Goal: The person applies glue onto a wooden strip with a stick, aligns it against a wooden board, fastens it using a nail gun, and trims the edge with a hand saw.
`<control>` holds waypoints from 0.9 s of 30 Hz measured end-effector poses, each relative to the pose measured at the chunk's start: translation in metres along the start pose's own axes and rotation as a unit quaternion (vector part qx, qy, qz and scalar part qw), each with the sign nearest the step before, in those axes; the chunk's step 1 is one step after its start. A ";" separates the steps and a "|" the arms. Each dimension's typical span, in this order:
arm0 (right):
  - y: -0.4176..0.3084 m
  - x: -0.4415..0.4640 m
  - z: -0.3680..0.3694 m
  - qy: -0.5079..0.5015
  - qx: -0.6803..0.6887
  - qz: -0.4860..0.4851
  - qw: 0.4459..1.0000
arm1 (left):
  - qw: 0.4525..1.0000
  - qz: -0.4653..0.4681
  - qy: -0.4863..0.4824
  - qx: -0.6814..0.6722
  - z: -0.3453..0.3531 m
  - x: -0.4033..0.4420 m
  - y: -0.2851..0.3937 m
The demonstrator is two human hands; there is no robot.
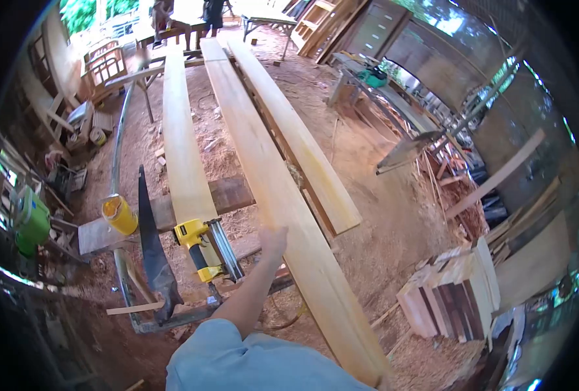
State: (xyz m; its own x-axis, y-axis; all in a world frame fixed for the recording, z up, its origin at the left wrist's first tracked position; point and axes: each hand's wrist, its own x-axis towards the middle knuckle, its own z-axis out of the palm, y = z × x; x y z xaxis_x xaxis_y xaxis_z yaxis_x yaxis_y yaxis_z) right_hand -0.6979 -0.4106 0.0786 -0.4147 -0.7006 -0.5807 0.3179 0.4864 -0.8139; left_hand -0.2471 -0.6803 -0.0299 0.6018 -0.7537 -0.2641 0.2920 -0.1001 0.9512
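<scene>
My left hand is at the left edge of a long wooden plank, closed on that edge; its fingers are partly hidden. The plank runs from the bottom of the view to the far supports. Left of the hand, a yellow nail gun rests at the near end of another plank. A handsaw with a dark blade lies further left. My right hand is not in view.
A third plank lies to the right. A yellow tub stands on a wooden crosspiece. Stacked wood pieces are at the lower right, a workbench at the upper right. People are at the far end.
</scene>
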 end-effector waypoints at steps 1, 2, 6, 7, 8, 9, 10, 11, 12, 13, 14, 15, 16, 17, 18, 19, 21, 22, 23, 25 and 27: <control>0.003 0.012 0.019 -0.027 -0.012 0.009 1.000 | 1.000 -0.003 0.005 -0.011 0.003 0.006 -0.002; 0.006 0.026 0.041 -0.055 -0.027 0.021 0.998 | 0.993 0.076 0.032 0.083 0.004 -0.001 0.011; 0.037 0.093 0.152 -0.099 -0.057 0.101 0.988 | 0.944 0.202 0.100 0.240 0.003 -0.018 0.003; 0.039 0.103 0.181 -0.140 -0.073 0.102 0.982 | 0.944 0.201 0.104 0.242 -0.002 -0.026 0.009; 0.040 0.113 0.207 -0.181 -0.090 0.102 0.974 | 0.941 0.199 0.062 0.267 -0.010 -0.041 0.022; 0.043 0.128 0.228 -0.230 -0.120 0.084 0.962 | 0.937 0.195 0.024 0.290 -0.016 -0.050 0.029; 0.045 0.140 0.245 -0.277 -0.151 0.066 0.947 | 0.938 0.190 0.031 0.289 -0.022 -0.053 0.026; 0.047 0.145 0.265 -0.283 -0.174 0.048 0.942 | 0.947 0.174 -0.007 0.269 -0.027 -0.058 0.021; 0.043 0.145 0.286 -0.291 -0.198 0.028 0.936 | 0.955 0.159 -0.043 0.246 -0.032 -0.060 0.015; 0.038 0.142 0.304 -0.298 -0.208 0.027 0.931 | 0.947 0.155 -0.045 0.277 -0.030 -0.051 -0.016; 0.032 0.138 0.322 -0.278 -0.205 0.016 0.938 | 0.949 0.155 -0.034 0.273 -0.033 -0.058 -0.012; 0.027 0.136 0.335 -0.258 -0.202 0.003 0.945 | 0.955 0.140 -0.069 0.254 -0.033 -0.066 -0.001; 0.026 0.149 0.341 -0.264 -0.208 -0.002 0.942 | 0.958 0.126 -0.105 0.234 -0.031 -0.071 0.005; 0.028 0.174 0.344 -0.283 -0.157 0.027 0.946 | 0.960 0.126 -0.097 0.229 -0.024 -0.067 -0.011; 0.032 0.187 0.344 -0.297 -0.104 0.060 0.947 | 0.944 0.105 -0.145 0.278 -0.015 -0.060 -0.041; 0.029 0.181 0.349 -0.295 -0.093 0.049 0.950 | 0.922 0.083 -0.192 0.325 -0.008 -0.060 -0.059; 0.032 0.186 0.358 -0.312 -0.084 0.037 0.946 | 0.934 0.071 -0.210 0.279 -0.008 -0.079 -0.043; 0.035 0.191 0.365 -0.326 -0.069 0.024 0.942 | 0.942 0.062 -0.233 0.234 -0.010 -0.085 -0.031; 0.036 0.190 0.370 -0.337 -0.075 0.026 0.938 | 0.945 0.063 -0.221 0.233 -0.011 -0.087 -0.023; 0.036 0.192 0.369 -0.343 -0.072 0.005 0.937 | 0.953 0.024 -0.196 0.231 -0.009 -0.090 -0.016; 0.027 0.183 0.368 -0.316 -0.114 0.005 0.942 | 0.959 0.002 -0.219 0.182 -0.010 -0.086 -0.022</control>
State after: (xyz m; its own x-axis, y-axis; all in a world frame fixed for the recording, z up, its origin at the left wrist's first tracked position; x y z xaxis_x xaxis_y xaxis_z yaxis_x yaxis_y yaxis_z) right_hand -0.4518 -0.7178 -0.0417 0.2006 -0.8309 -0.5189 0.0978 0.5440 -0.8333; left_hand -0.2975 -0.6065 -0.0294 0.2087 -0.9470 -0.2440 -0.0353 -0.2566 0.9659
